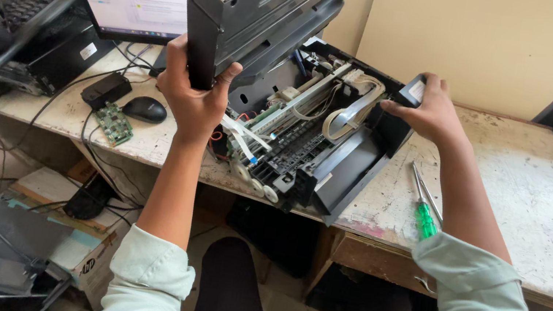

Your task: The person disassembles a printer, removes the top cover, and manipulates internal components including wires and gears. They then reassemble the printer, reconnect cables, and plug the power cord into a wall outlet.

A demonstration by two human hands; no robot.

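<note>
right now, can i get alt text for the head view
A left hand lifts a printer's black top cover while the right hand steadies the opened printer base on a worn table; a green-handled screwdriver lies beside it.

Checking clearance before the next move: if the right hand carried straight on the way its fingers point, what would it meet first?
The right hand points left across the opened black printer base. It would likely meet the looped grey ribbon cable first, though depth is hard to judge.
</note>
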